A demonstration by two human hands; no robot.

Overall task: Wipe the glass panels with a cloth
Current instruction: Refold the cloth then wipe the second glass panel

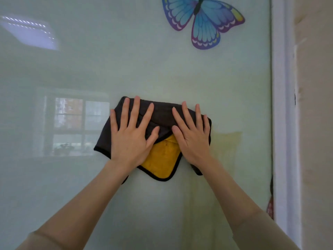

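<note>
While both press flat on the cloth, the left grip and the right grip lie open, palms down, clamped on nothing. The left grip's fingers are straight and fanned apart, pointing up. The right grip's fingers are spread the same way. The two thumbs angle toward each other and nearly meet over the middle of the cloth.

Under both palms, the cloth is pinned against the upright glass panel. Its dark side faces out beneath the fingers. Between the two wrists a yellow side with dark edging shows, and it droops to a rounded corner just below the grips. Dark edges of the cloth stick out past the left grip's little finger and past the right grip's outer side.

Bare forearms run down from the grips to beige sleeves at the bottom edge.

Well above the right grip, a blue and purple butterfly sticker sits on the glass. Beside the right grip, a faint yellowish patch shows in the glass. Off beyond the left grip, the glass reflects a window, and higher up a ceiling light. Farther out past the right grip stands a white frame, then a beige wall.
</note>
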